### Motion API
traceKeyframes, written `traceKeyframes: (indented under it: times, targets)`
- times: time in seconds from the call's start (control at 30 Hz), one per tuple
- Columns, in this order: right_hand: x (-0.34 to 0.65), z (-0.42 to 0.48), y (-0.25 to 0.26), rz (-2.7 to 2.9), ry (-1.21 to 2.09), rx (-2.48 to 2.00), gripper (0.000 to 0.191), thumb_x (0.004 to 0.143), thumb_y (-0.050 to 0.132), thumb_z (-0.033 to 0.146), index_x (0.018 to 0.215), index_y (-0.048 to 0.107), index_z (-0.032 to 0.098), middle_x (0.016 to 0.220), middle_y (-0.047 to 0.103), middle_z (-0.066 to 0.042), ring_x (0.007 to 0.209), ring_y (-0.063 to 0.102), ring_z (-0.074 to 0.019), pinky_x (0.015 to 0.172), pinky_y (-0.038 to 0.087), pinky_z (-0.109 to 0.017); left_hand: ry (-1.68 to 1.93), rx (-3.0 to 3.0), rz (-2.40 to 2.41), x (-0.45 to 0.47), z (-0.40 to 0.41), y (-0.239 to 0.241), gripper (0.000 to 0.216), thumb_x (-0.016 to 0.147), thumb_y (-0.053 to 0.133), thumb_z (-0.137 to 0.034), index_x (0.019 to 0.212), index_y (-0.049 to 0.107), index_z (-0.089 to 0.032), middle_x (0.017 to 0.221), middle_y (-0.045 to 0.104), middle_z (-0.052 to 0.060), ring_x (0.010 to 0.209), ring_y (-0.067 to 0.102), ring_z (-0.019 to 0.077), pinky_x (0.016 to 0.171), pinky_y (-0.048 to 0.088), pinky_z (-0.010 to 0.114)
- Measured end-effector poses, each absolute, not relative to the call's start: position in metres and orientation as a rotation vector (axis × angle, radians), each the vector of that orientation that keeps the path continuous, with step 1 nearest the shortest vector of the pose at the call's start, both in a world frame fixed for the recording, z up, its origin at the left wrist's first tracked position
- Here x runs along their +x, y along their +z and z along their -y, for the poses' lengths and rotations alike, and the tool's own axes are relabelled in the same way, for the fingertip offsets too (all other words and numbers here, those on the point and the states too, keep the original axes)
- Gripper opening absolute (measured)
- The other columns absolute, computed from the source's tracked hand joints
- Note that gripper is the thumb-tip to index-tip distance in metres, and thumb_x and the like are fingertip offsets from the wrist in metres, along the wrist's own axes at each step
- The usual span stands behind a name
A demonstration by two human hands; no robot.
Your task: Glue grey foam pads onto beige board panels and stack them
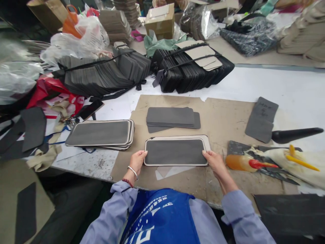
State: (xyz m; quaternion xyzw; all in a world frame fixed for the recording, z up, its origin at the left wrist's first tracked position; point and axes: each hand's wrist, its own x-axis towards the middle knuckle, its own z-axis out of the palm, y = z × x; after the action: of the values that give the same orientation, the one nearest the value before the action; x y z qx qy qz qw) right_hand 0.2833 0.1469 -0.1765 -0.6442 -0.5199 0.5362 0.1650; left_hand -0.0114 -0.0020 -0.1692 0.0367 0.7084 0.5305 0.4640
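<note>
In front of me lies a flat dark grey panel with a pale border, on top of at least one similar piece. My left hand pinches its left edge between thumb and fingers. At its right end, my right hand grips the edge with the thumb on top. Just beyond it is a small stack of plain grey panels. To the left sits a pile of pale-bordered panels, like the one in my hands.
Brown cardboard covers the work surface. An orange glue bottle with a red nozzle, yellow-tipped tools and a black-handled tool lie right. Behind stand strapped black panels and grey panels. A phone lies left.
</note>
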Motion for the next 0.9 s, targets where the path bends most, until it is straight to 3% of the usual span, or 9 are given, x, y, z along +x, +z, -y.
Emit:
traceKeyframes:
  times: [0.6, 0.9]
  targets:
    - [0.287, -0.15, -0.187, 1.575, 1.438, -1.802, 0.036, 0.061, 0.053, 0.052, 0.054, 0.049, 0.017, 0.045, 0.044, 0.003, 0.05, 0.042, -0.0118, 0.045, 0.03, -0.022, 1.334, 0.098, -1.77, -0.005, 0.001, -0.166, 0.044, 0.04, 0.076, -0.045, 0.068, 0.064, -0.013, 0.054, 0.062, 0.0, 0.056, 0.056, 0.0144, 0.06, 0.044, 0.027]
    - [0.291, -0.138, -0.163, 1.581, 1.413, -1.705, 0.042, 0.061, 0.055, 0.057, 0.067, 0.059, 0.015, 0.054, 0.057, -0.001, 0.054, 0.052, -0.0156, 0.047, 0.039, -0.025, 1.433, 0.192, -1.874, 0.004, 0.008, -0.155, 0.028, 0.056, 0.067, -0.042, 0.063, 0.064, -0.015, 0.056, 0.061, -0.001, 0.057, 0.054, 0.0135, 0.056, 0.042, 0.024]
